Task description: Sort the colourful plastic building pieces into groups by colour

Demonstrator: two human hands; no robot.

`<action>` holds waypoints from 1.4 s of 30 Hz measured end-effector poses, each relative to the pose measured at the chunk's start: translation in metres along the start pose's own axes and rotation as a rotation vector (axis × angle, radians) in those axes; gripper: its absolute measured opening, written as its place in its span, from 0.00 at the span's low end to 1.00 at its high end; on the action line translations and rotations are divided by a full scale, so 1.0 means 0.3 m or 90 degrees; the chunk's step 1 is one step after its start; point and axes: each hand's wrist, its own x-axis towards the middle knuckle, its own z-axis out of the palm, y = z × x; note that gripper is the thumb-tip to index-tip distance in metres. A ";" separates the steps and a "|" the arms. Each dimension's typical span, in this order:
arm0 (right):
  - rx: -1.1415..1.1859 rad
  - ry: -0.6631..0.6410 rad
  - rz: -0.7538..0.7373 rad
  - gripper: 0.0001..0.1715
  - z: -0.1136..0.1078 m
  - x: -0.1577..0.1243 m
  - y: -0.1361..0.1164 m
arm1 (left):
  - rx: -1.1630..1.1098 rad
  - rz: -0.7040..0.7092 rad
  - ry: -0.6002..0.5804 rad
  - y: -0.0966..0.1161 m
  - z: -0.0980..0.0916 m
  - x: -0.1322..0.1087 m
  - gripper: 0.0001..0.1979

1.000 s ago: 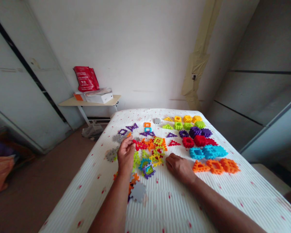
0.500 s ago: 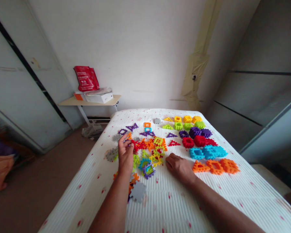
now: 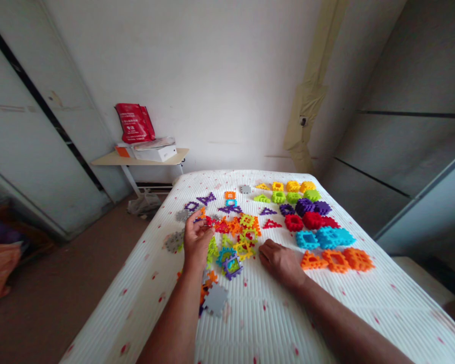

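My left hand (image 3: pixel 196 238) reaches over a mixed heap of plastic interlocking building pieces, its thumb and fingers apart. Its fingertips are beside red pieces (image 3: pixel 220 225) and a small orange piece (image 3: pixel 202 213); whether they touch is unclear. Purple, yellow and green pieces lie close by, with a purple square frame (image 3: pixel 233 267) and a grey square plate (image 3: pixel 215 299) at the near side. My right hand (image 3: pixel 279 260) rests on the bed cover, fingers curled under, between the heap and an orange triangular piece (image 3: pixel 313 260). I see nothing in it, though its underside is hidden.
Rows sorted by colour lie at the right: yellow (image 3: pixel 293 186), green (image 3: pixel 278 197), purple (image 3: pixel 305 206), red (image 3: pixel 313 220), blue (image 3: pixel 329 236) and orange (image 3: pixel 359 259). A small table (image 3: pixel 109 158) with a red bag (image 3: pixel 135 123) and a white box (image 3: pixel 159 153) stands at the back left.
My left thumb has shifted slightly right, over the red pieces, and the hand has turned a little. My right hand stays where it was.
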 end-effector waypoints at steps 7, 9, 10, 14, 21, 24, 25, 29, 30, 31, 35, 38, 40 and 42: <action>-0.001 0.010 0.001 0.12 0.004 -0.002 0.001 | 0.020 -0.014 0.004 -0.012 -0.006 0.006 0.14; -0.002 0.014 -0.002 0.12 0.008 -0.002 0.002 | 0.027 -0.030 -0.002 -0.012 -0.008 0.004 0.10; -0.003 0.015 -0.004 0.12 0.010 -0.002 0.003 | 0.024 -0.031 -0.002 -0.011 -0.009 0.003 0.10; -0.002 0.021 -0.007 0.12 0.014 -0.004 0.006 | 0.003 -0.027 -0.005 -0.006 -0.007 -0.001 0.10; -0.005 0.012 0.002 0.12 0.004 -0.002 -0.002 | 0.039 -0.019 -0.048 -0.001 -0.001 -0.007 0.16; 0.001 0.007 0.006 0.12 0.001 -0.001 0.001 | 0.110 -0.014 -0.078 0.014 0.003 -0.016 0.16; 0.008 0.007 0.005 0.13 -0.001 -0.001 0.003 | 0.128 -0.012 -0.088 0.020 0.006 -0.019 0.16; 0.080 0.056 -0.029 0.10 -0.024 0.006 0.009 | 0.133 -0.035 -0.135 0.025 0.022 -0.029 0.22; 0.105 0.084 -0.041 0.10 -0.032 0.010 0.006 | 0.131 -0.037 -0.148 0.021 0.026 -0.031 0.21; 0.127 0.115 -0.055 0.11 -0.039 0.017 -0.001 | 0.134 -0.035 -0.158 0.017 0.028 -0.032 0.19; 0.182 0.197 -0.127 0.13 -0.049 0.057 -0.051 | 0.171 -0.015 -0.197 -0.001 0.028 -0.037 0.13; 0.184 0.211 -0.170 0.14 -0.037 0.095 -0.088 | 0.183 -0.002 -0.238 -0.005 0.024 -0.039 0.16; 0.167 0.222 -0.176 0.13 -0.031 0.114 -0.103 | 0.172 -0.010 -0.251 -0.001 0.023 -0.039 0.19; 0.140 0.237 -0.170 0.13 -0.035 0.126 -0.112 | 0.158 -0.028 -0.248 0.005 0.024 -0.039 0.21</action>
